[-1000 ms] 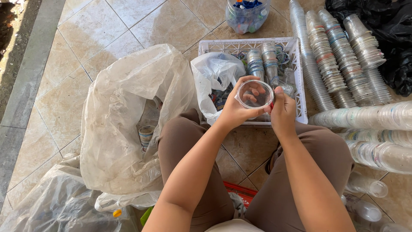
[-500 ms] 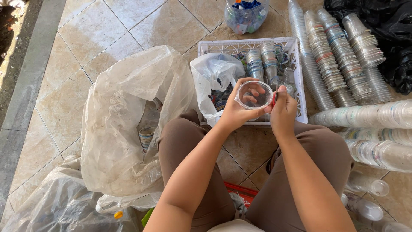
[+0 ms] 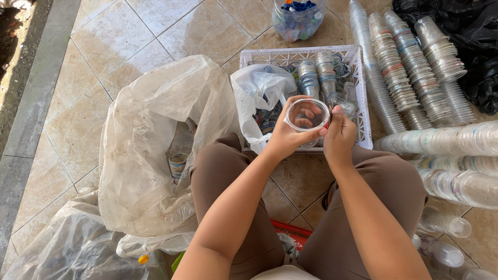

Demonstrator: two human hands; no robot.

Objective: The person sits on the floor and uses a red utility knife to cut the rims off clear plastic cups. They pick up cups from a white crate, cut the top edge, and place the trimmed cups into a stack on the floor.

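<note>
Two hands, left hand (image 3: 290,137) gripping clear cup (image 3: 307,116), right hand (image 3: 338,136) pinching rim

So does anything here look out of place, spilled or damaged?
Nothing stands out. The left hand holds a clear cup over the white crate, with the right hand at its rim. Cup stacks lie in rows on the floor, and the big plastic bag sits open.

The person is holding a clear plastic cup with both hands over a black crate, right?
Not quite. The crate is white, not black, as the head view shows. The rest holds: the left hand and the right hand hold a clear plastic cup over it.
</note>
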